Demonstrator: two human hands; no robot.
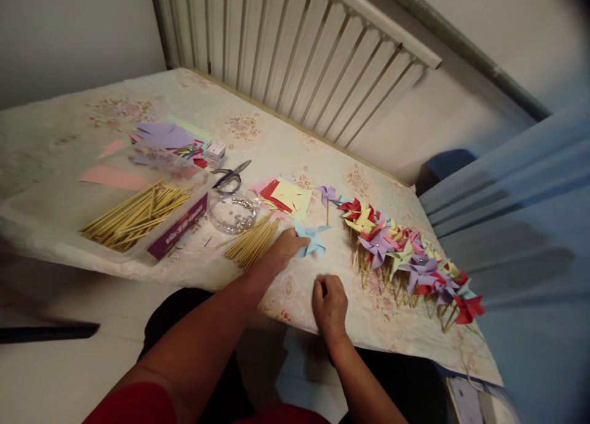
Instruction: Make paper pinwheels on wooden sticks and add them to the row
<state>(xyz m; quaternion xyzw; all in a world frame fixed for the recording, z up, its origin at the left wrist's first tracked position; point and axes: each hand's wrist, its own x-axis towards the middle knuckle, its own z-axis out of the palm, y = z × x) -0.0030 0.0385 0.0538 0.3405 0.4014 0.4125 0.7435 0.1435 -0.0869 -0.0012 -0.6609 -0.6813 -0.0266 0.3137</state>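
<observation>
Jutting from left hand (292,242), blue pinwheel (315,240) at fingertips.

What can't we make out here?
- Head view: palm of the right hand, hidden by its own curl.
- Head view: gripped edge of the blue pinwheel, behind the left hand.
- Head view: text on purple label, too small.
- Head view: count of clustered pinwheels, overlapping one another.

No wording can be read. Left of the left hand's fingers (298,239), a purple label (179,228) on the end of a clear plastic box (120,252) carries pale characters — too blurred to make out. Beyond, farther from those fingers, a small white carton (216,152) bears faint marks — also illegible.
</observation>
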